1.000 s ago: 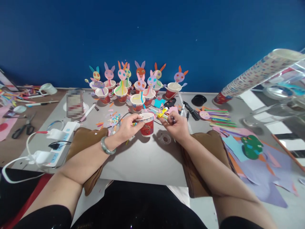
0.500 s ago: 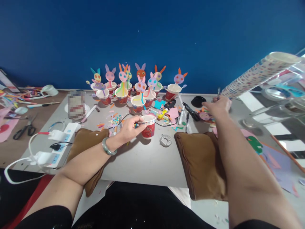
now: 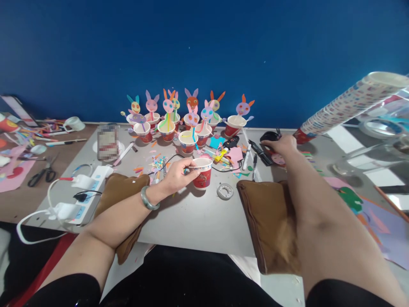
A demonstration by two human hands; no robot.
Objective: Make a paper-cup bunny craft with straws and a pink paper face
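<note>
My left hand [image 3: 179, 175], with a bangle at its wrist, pinches the rim of a red paper cup [image 3: 202, 179] with a white inside. The cup is upright just above or on the table. On the right, my right hand [image 3: 285, 146] is over a round black dish [image 3: 269, 136], fingers pointing down and drawn together. A small pronged thing pokes up beside its fingers, too small to name. Just below lies a pink paper face [image 3: 278, 159]. A grey tape roll [image 3: 225, 191] lies right of the cup.
Several red cups with paper rabbit heads [image 3: 187, 147] stand along the blue wall. A tall leaning stack of paper cups [image 3: 348, 106] is at the right. Brown cushions [image 3: 265, 226] lie under both forearms. A power strip [image 3: 92, 192] and scissors [image 3: 42, 172] are left.
My right hand has moved left, away from the base of the cup stack, to the black dish. The left hand still holds the cup. The view has shifted slightly.
</note>
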